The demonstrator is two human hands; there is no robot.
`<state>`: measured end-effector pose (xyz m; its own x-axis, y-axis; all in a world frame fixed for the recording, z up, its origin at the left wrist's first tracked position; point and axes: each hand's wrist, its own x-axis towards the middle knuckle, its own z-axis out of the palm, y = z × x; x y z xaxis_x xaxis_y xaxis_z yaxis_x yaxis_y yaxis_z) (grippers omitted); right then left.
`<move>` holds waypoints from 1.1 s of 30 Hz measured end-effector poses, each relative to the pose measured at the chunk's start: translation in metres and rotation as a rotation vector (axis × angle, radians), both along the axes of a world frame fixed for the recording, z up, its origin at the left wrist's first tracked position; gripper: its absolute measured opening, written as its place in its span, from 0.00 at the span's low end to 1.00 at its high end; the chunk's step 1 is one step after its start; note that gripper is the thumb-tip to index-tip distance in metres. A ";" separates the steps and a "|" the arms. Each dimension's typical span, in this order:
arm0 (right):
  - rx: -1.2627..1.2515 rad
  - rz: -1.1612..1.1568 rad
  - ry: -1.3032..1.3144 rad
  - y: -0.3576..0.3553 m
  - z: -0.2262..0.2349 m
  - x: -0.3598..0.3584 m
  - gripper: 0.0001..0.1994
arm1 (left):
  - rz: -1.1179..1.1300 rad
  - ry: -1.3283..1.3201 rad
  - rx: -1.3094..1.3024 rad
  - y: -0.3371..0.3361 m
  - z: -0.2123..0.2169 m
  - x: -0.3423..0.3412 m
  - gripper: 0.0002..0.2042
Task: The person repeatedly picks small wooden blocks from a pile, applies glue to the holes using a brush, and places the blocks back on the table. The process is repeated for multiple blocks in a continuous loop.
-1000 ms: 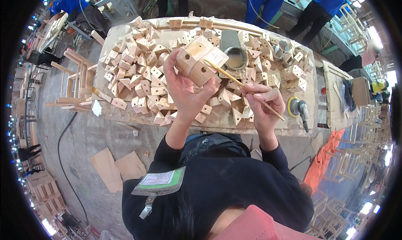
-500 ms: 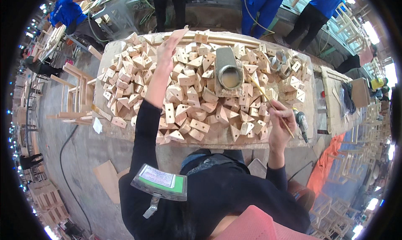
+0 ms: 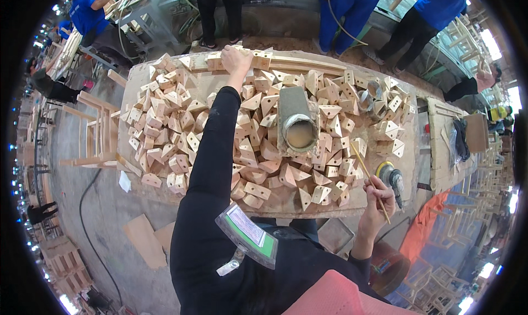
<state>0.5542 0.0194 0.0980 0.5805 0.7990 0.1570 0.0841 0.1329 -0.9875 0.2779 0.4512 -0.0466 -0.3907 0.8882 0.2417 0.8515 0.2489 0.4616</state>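
My left hand [image 3: 237,60] reaches to the table's far edge, its fingers curled over a wooden block that it mostly hides. Beside it, drilled wooden blocks [image 3: 263,59] stand in a row along a long wooden strip [image 3: 313,66]. In my right hand [image 3: 379,198], at the near right, a thin wooden stick [image 3: 358,156] is pinched, its far end pointing toward the blocks. A round container [image 3: 300,134] of cloudy tan liquid sits mid-table, against a grey slab-like piece [image 3: 292,101]. Many loose angled blocks with drilled holes [image 3: 165,122] are heaped around it.
A power tool with a yellow-rimmed pad [image 3: 391,178] lies at the table's right. Ring-shaped items [image 3: 371,97] sit at the back right. Wooden frames [image 3: 99,128] stand on the left. Several people work beyond the table. Orange sheeting [image 3: 423,227] lies on the right floor.
My left hand has moved from above the heap to the row at the far edge, with a block. My right hand has shifted nearer and slightly right, still holding the stick.
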 end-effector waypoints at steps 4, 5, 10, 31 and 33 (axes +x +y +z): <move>0.000 0.021 0.027 0.007 -0.003 0.000 0.05 | -0.073 -0.037 -0.171 0.001 -0.005 -0.002 0.37; 0.000 0.028 0.033 0.009 -0.003 -0.002 0.05 | -0.098 -0.054 -0.217 0.001 -0.005 -0.002 0.38; 0.005 0.052 0.042 0.017 -0.001 -0.008 0.04 | -0.226 -0.109 -0.322 0.002 0.001 -0.023 0.37; 0.096 0.649 -0.031 0.068 0.025 -0.137 0.19 | -0.535 0.470 0.066 -0.187 0.015 -0.205 0.17; 0.021 0.764 -0.114 0.076 0.031 -0.168 0.21 | -0.582 0.333 0.255 -0.224 0.043 -0.200 0.20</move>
